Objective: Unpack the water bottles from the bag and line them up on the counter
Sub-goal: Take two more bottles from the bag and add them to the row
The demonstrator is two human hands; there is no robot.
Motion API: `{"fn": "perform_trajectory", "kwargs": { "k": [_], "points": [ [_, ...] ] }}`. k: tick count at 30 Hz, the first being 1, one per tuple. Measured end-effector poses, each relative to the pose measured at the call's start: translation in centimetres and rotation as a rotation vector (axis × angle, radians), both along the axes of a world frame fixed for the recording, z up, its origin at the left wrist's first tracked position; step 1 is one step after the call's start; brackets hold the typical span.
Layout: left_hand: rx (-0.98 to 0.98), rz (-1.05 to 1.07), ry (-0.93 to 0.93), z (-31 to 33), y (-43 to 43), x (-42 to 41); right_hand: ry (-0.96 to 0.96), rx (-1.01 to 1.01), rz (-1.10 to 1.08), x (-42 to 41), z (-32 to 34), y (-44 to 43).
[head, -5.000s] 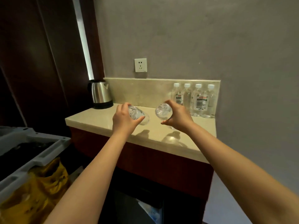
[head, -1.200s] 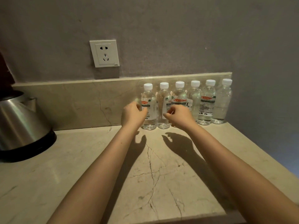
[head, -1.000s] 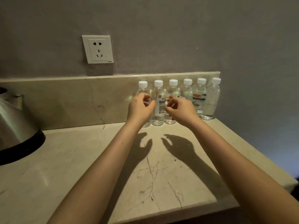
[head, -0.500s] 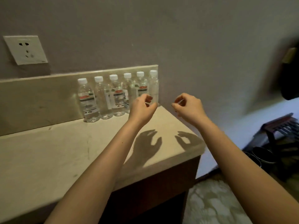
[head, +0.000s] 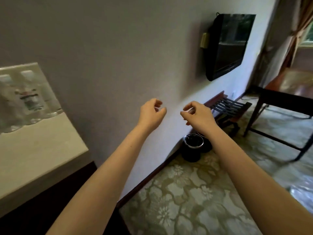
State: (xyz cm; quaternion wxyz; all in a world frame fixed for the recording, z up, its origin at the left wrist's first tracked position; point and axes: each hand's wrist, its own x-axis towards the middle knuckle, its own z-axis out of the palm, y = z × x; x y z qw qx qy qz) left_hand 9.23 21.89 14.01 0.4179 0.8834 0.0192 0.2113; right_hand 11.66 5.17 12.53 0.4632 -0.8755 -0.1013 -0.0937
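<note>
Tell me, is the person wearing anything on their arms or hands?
No. The left arm and right arm are bare, with no sleeves in view. The left hand and right hand show no gloves, rings, watch or bracelet.

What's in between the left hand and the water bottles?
Nothing stands there. In the head view, only the bare end of the counter and the grey wall separate the left hand from the blurred water bottles.
</note>
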Motion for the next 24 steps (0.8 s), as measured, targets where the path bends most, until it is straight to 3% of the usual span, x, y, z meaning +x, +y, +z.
{"fn": "perform_trajectory", "kwargs": {
  "k": [16,24],
  "points": [
    [-0.081,-0.37,0.29,-11.1,-27.9,25.9,0.193,-0.242,-0.322,18.5,-8.7,-27.9],
    [0.019,-0.595,0.455,-15.2,-46.7,31.0,0.343,-0.163,-0.444,21.3,-13.8,-46.3]
  ]
}}
